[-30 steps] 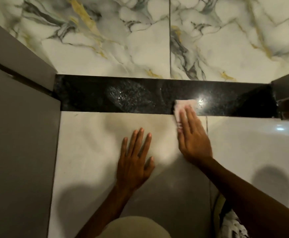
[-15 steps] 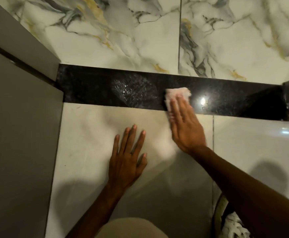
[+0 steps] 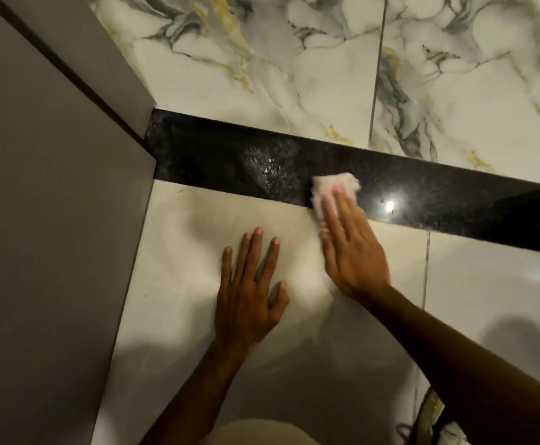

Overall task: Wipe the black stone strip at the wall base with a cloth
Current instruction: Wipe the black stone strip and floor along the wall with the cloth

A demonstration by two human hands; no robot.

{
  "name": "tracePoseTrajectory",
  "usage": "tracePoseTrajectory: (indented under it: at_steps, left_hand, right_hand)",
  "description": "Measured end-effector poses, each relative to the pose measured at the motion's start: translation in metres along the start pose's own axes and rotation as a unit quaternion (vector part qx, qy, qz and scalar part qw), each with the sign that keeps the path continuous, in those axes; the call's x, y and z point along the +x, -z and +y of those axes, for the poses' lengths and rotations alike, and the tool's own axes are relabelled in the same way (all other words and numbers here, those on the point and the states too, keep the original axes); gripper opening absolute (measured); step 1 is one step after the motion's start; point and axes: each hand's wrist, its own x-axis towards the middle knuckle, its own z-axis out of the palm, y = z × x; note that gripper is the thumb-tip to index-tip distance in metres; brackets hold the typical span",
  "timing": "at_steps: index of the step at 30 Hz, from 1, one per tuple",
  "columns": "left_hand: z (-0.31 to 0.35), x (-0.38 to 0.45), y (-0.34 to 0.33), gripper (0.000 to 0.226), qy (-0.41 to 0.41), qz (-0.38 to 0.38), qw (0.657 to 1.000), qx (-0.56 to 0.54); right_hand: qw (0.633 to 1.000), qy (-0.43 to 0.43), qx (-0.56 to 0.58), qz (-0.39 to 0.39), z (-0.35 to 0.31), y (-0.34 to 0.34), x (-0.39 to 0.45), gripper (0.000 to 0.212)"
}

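A glossy black stone strip (image 3: 214,155) runs across the base of the marble wall, from a grey panel at the left to the right edge. My right hand (image 3: 352,248) lies flat with its fingers pressing a pale pink cloth (image 3: 332,186) against the strip near its middle. The cloth's lower part reaches onto the white floor tile. A wet, speckled patch (image 3: 268,168) shows on the strip just left of the cloth. My left hand (image 3: 249,293) rests flat on the floor tile, fingers spread, holding nothing.
A grey cabinet panel (image 3: 47,220) fills the left side and meets the strip's left end. Marble wall tiles (image 3: 278,75) rise above the strip. Glossy white floor tiles (image 3: 493,293) lie below. My knee (image 3: 255,433) shows at the bottom edge.
My right hand has slid the cloth leftward along the strip, up from its lower edge. The view has tilted and shifted right. My left hand stays planted on the floor.
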Motion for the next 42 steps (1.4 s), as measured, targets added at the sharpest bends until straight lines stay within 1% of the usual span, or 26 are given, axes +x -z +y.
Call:
tracePoseTrajectory:
  at_steps: [2,4,6,7,8,10,11,12,14,16,19,20,21,22,24,26,27,28,29,31,33,35,36,38,40,42]
  left_hand:
    - [0.0,-0.001,-0.003,0.076,0.002,0.0,1.0,-0.007]
    - [-0.002,-0.002,-0.009,0.077,0.001,0.005,1.0,-0.008]
    - [-0.003,-0.004,-0.011,0.076,0.0,0.01,1.0,-0.01]
    - [-0.002,-0.003,-0.011,0.076,0.0,0.012,1.0,-0.012]
    - [-0.001,-0.001,-0.009,0.076,-0.001,0.007,1.0,-0.01]
    - [-0.002,0.002,-0.004,0.077,-0.002,-0.012,1.0,-0.002]
    - [-0.004,0.002,-0.002,0.078,-0.004,-0.017,1.0,0.0]
    - [-0.008,0.0,0.001,0.079,-0.003,-0.02,1.0,0.003]
    - [-0.021,-0.011,0.006,0.08,0.004,-0.019,1.0,0.018]
    - [-0.034,-0.027,0.008,0.079,0.018,-0.008,1.0,0.023]
    - [-0.042,-0.04,0.005,0.078,0.044,-0.004,0.999,0.018]
    - [-0.042,-0.04,0.004,0.079,0.05,-0.002,0.999,0.018]
    - [-0.042,-0.039,0.005,0.08,0.056,0.002,0.998,0.018]
    - [-0.042,-0.037,0.006,0.08,0.063,0.004,0.998,0.016]
    - [-0.044,-0.033,0.011,0.08,0.077,0.007,0.997,0.005]
    - [-0.044,-0.032,0.014,0.08,0.086,0.006,0.996,-0.001]
    - [-0.043,-0.031,0.015,0.08,0.087,0.002,0.996,-0.002]
    - [-0.041,-0.031,0.014,0.081,0.087,-0.003,0.996,-0.002]
    - [-0.04,-0.033,0.013,0.081,0.086,-0.006,0.996,0.0]
    - [-0.041,-0.034,0.009,0.081,0.084,-0.008,0.996,0.004]
    - [-0.044,-0.031,0.005,0.08,0.089,-0.003,0.996,0.015]
    - [-0.046,-0.023,0.002,0.08,0.107,0.012,0.994,0.021]
    - [-0.046,-0.019,0.002,0.079,0.117,0.024,0.993,0.019]
    - [-0.046,-0.015,0.004,0.077,0.128,0.043,0.991,0.012]
    - [-0.048,-0.012,0.01,0.077,0.127,0.041,0.991,0.01]
    - [-0.049,-0.013,0.014,0.076,0.129,0.025,0.991,0.021]
  right_hand:
    - [0.993,-0.108,-0.019,0.04,0.011,-0.004,-0.007,0.063]
    - [0.968,-0.231,-0.012,0.097,0.008,-0.007,0.023,0.064]
    - [0.953,-0.286,0.017,0.099,-0.009,-0.011,0.07,0.066]
    - [0.96,-0.265,0.025,0.082,-0.022,-0.013,0.091,0.067]
    - [0.976,-0.208,0.032,0.059,-0.035,-0.014,0.106,0.066]
    - [0.999,-0.021,0.034,0.011,-0.055,-0.013,0.106,0.064]
    - [0.998,0.061,0.026,-0.013,-0.056,-0.012,0.092,0.064]
    - [0.993,0.108,0.02,-0.032,-0.052,-0.009,0.072,0.064]
    - [0.993,0.107,0.014,-0.043,-0.032,-0.004,0.029,0.066]
    - [0.998,0.043,-0.002,-0.037,-0.011,-0.003,0.006,0.066]
    - [0.995,-0.1,0.0,0.019,-0.017,-0.008,0.045,0.064]
    - [0.99,-0.136,0.015,0.036,-0.028,-0.011,0.071,0.064]
    - [0.989,-0.141,0.031,0.039,-0.042,-0.014,0.098,0.065]
    - [0.993,-0.11,0.045,0.027,-0.059,-0.016,0.12,0.065]
    - [0.998,0.034,0.049,-0.005,-0.087,-0.018,0.136,0.063]
    - [0.985,0.166,0.031,-0.037,-0.092,-0.016,0.11,0.063]
    - [0.98,0.195,0.025,-0.038,-0.084,-0.014,0.088,0.063]
    - [0.98,0.196,0.025,-0.028,-0.071,-0.013,0.063,0.065]
    - [0.985,0.166,0.031,-0.022,-0.057,-0.011,0.039,0.066]
    - [0.997,0.07,0.023,-0.007,-0.033,-0.011,0.018,0.066]
    - [1.0,-0.009,0.007,0.025,-0.03,-0.015,0.041,0.064]
    - [0.997,-0.061,0.03,0.048,-0.048,-0.021,0.089,0.063]
    - [0.996,-0.058,0.048,0.049,-0.063,-0.021,0.114,0.062]
    - [0.997,0.021,0.06,0.033,-0.091,-0.023,0.138,0.061]
    - [0.989,0.138,0.048,0.003,-0.102,-0.022,0.119,0.061]
    - [0.982,0.185,0.044,-0.012,-0.089,-0.019,0.074,0.062]
